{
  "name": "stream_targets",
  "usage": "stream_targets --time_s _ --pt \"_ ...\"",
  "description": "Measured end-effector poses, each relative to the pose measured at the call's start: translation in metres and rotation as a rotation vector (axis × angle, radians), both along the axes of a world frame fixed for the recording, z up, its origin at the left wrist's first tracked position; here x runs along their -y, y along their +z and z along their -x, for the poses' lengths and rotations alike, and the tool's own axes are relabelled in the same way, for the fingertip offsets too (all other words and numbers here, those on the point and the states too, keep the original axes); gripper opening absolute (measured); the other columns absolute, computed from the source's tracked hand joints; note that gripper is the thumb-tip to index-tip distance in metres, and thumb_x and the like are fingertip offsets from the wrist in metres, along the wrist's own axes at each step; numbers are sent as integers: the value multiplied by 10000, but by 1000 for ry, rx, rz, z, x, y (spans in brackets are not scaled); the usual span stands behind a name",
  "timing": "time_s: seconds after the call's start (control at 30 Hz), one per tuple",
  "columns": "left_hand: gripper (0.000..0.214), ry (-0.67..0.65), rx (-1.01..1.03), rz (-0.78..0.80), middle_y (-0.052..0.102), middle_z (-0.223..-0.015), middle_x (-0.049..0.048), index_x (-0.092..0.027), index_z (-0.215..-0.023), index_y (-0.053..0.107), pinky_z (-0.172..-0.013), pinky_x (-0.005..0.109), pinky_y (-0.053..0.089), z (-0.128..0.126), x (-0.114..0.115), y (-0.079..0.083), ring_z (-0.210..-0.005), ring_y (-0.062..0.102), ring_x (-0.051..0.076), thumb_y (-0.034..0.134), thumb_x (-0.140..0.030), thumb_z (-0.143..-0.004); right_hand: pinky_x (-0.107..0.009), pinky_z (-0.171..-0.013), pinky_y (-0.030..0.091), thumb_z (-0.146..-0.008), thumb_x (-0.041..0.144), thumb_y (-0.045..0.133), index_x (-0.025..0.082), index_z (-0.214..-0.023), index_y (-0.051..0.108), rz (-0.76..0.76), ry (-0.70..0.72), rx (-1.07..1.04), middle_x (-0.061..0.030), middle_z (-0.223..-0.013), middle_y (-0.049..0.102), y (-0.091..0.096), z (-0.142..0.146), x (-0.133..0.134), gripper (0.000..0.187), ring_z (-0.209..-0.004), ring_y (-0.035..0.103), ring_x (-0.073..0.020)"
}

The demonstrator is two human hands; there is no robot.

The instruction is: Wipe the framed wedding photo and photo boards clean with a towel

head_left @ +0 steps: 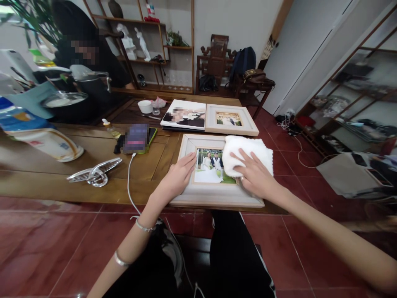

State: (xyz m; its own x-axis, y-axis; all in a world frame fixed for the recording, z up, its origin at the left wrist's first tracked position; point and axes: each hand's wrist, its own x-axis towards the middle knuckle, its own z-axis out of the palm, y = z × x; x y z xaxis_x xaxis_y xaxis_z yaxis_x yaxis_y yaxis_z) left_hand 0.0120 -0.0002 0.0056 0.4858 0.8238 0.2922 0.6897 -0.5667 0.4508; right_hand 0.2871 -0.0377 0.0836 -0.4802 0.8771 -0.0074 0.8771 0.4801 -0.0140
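A light wooden picture frame lies flat near the table's front edge, with a wedding photo in its middle. My left hand rests on the frame's left side, fingers straight and close together, the tips at the photo's edge. Over the frame's upper right part is a fluffy white cloth. My right hand presses down on this cloth with its fingers apart, holding it against the frame. The cloth covers the right edge of the photo and part of the border.
Behind lie a second framed photo and a white photo album. To the left are a phone on a white cable, a clear hair claw and a wipes pack. A person in black is across the table.
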Motion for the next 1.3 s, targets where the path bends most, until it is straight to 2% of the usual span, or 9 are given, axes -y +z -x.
stream_targets --time_s 0.1,0.23,0.33,0.43,0.57,0.77,0.97,1.13,1.3 --pt "446 1 -10 -2 420 -1497 135 -103 -1392 466 -1151 466 334 0 -1 0 -1411 351 227 321 -228 -989 -618 -1162 166 -779 67 415 176 -1230 631 -25 3 -52 -65 -1557 336 -9 20 -44 512 -1468 165 -349" --pt "439 4 0 -25 438 -1485 135 -119 -1389 473 -1132 467 364 0 -3 -2 -1397 374 235 331 -236 -990 -668 -1134 155 -778 61 410 158 -1311 569 -5 169 -67 -78 -1577 288 -12 66 -85 564 -1465 122 -399" --pt "432 12 1 -33 482 -1447 141 -125 -1380 482 -1118 472 380 0 -3 -3 -1373 406 248 338 -246 -991 -639 -1152 137 -793 61 418 125 -1308 571 -25 256 -49 -102 -1574 289 -12 100 -98 541 -1467 116 -393" --pt "430 18 2 -27 496 -1431 151 -112 -1369 492 -1111 469 387 1 -4 -2 -1362 419 254 337 -245 -991 -602 -1168 139 -808 67 423 114 -1267 604 -56 240 -21 -106 -1557 329 -12 112 -99 496 -1466 147 -375" --pt "441 2 18 -32 469 -1457 153 -93 -1378 482 -1124 469 371 0 -4 -2 -1383 393 244 341 -236 -985 -616 -1164 134 -798 68 434 141 -1280 597 -69 173 33 -78 -1540 368 -7 89 -92 514 -1459 186 -368" --pt "450 22 26 -6 429 -1494 121 -125 -1404 458 -1146 463 345 -1 -2 -3 -1404 362 225 333 -234 -986 -658 -1145 156 -770 55 431 167 -1230 639 -3 26 138 -57 -1502 431 9 15 -83 517 -1441 236 -384" --pt "451 28 33 -21 438 -1488 122 -131 -1404 460 -1142 471 351 -1 -2 -4 -1400 371 223 336 -225 -981 -622 -1123 258 -740 13 395 168 -1177 665 82 43 146 -51 -1515 413 18 -19 -54 537 -1458 191 -370" --pt "456 54 36 -30 455 -1472 141 -98 -1391 471 -1141 458 358 -3 -3 -5 -1395 378 225 324 -237 -983 -587 -1123 284 -717 5 442 120 -1097 705 163 123 130 -145 -1438 502 33 -5 10 476 -1434 268 -371" --pt "463 52 16 -31 451 -1472 153 -83 -1385 473 -1140 470 357 -2 -4 -6 -1396 375 233 311 -252 -985 -516 -1101 372 -718 1 441 159 -1026 718 291 161 58 -128 -1362 581 47 -2 66 445 -1385 379 -335"
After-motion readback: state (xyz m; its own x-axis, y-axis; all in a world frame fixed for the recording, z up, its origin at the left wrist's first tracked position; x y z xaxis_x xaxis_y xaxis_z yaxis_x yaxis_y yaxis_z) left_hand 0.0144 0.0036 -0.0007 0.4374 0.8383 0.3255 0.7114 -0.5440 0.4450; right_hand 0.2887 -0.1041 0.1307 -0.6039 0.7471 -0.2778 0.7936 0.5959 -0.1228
